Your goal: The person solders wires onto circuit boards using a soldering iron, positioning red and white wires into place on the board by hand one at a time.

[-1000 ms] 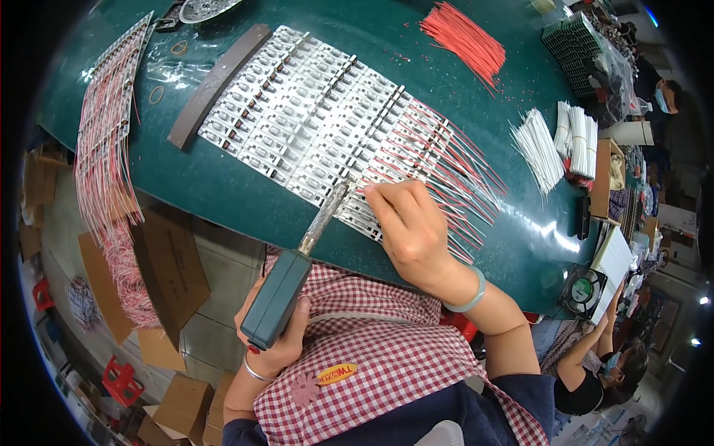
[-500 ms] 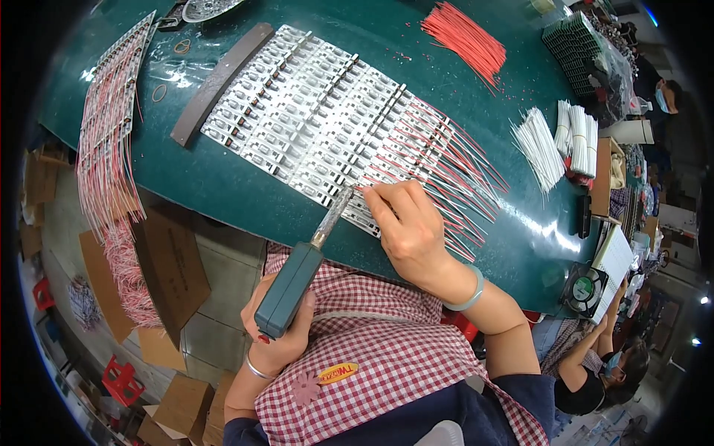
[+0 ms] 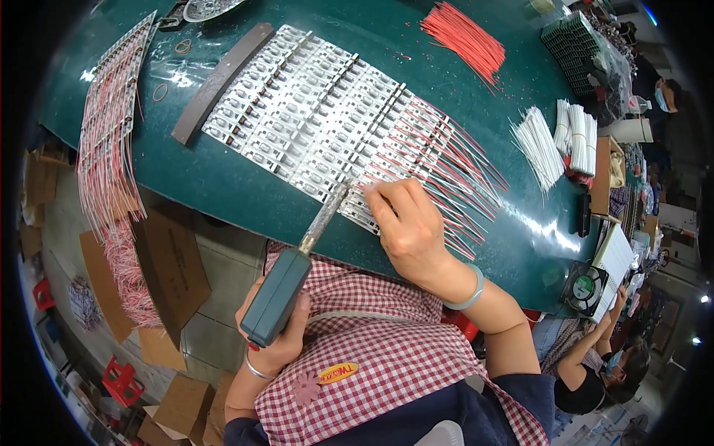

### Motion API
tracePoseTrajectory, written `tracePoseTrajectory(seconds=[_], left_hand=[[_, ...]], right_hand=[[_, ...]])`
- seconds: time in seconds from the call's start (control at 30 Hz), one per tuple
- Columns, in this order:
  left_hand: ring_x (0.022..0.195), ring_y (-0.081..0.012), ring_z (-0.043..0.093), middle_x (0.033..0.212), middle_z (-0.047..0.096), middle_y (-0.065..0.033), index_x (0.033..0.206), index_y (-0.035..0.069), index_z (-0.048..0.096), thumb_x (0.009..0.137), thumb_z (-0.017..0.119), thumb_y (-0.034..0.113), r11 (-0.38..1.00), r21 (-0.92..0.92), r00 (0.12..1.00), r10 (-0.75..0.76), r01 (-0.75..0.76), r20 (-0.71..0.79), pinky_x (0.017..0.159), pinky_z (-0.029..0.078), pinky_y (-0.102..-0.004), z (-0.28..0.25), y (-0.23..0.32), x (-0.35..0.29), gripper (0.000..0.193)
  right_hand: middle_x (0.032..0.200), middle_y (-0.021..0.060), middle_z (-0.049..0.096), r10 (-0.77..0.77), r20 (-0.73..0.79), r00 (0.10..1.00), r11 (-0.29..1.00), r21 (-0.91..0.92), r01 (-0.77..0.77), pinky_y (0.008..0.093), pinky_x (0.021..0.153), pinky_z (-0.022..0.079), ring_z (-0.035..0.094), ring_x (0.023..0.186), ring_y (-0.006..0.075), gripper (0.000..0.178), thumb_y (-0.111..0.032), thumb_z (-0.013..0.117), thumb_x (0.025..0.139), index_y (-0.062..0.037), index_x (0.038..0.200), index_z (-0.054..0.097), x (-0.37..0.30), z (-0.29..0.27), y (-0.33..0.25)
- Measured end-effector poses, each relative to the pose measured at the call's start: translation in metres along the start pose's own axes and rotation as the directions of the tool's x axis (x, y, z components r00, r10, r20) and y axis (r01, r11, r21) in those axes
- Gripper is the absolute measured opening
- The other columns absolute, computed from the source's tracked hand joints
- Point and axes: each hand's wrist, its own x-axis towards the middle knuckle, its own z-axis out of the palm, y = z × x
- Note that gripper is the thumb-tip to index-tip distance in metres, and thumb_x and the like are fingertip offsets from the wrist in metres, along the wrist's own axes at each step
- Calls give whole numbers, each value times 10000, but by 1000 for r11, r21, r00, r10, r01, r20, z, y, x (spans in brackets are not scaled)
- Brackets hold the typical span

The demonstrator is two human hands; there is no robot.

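Observation:
My left hand [image 3: 277, 338] is wrapped round the dark green handle of a soldering iron [image 3: 278, 293]. The iron's metal shaft slants up to the right, and its tip meets a white circuit board panel [image 3: 320, 104] near its front edge. Just right of the tip, my right hand [image 3: 409, 227] pinches a thin wire against the board; the fingers mostly hide it. Rows of red and white wires [image 3: 465, 175] stick out from the panel's right end. A dark curved bar [image 3: 223, 83] lies along the panel's left edge.
A wired panel [image 3: 111, 111] overhangs the table's left edge above a cardboard box [image 3: 175, 267]. Red wires [image 3: 465, 43] lie at the back; white wires [image 3: 537, 151] lie to the right. A small fan [image 3: 582, 288] stands near a co-worker [image 3: 595, 372] at right.
The iron's handle and my left hand have shifted slightly left and down, and the tip has moved a little left along the board. My right hand has barely moved.

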Motion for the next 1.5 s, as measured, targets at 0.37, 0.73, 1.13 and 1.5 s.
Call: tracePoseTrajectory(seconds=[0.37, 0.73, 1.13, 1.5], left_hand=[[793, -288, 706, 971, 700, -192, 1063, -76, 710, 835, 779, 19, 999, 15, 999, 48, -48, -10, 691, 558, -339, -4, -1, -6, 257], [849, -304, 730, 996, 719, -194, 1064, -81, 712, 810, 778, -20, 994, 38, 994, 104, -105, 19, 734, 573, -350, -5, 9, 1, 270], [819, -282, 722, 975, 713, -177, 1042, -73, 710, 820, 775, -18, 995, 72, 997, 62, -66, 52, 725, 570, -337, -9, 13, -1, 238], [748, -120, 626, 1131, 674, -111, 1335, -43, 613, 908, 725, -41, 983, -173, 995, -68, 54, -76, 666, 514, -247, -8, 2, -12, 442]], right_hand=[[969, 124, 645, -9, -61, 998, 999, 42, 11, 340, 665, 532, 623, 873, 265, 345, -26, 690, 719, 76, 1048, 700, -4, 0, -6], [969, 120, 635, 30, 1, 1000, 999, 30, -30, 337, 657, 530, 603, 849, 257, 342, -10, 699, 733, 83, 1062, 700, -4, -1, -10], [955, 127, 629, 19, 28, 999, 999, 32, -20, 328, 655, 528, 589, 835, 253, 364, -6, 675, 709, 102, 1056, 696, -2, -4, -11], [996, 113, 663, 128, 16, 992, 983, 135, -129, 349, 674, 549, 632, 880, 286, 385, 38, 699, 707, 16, 1092, 710, 13, -23, 4]])
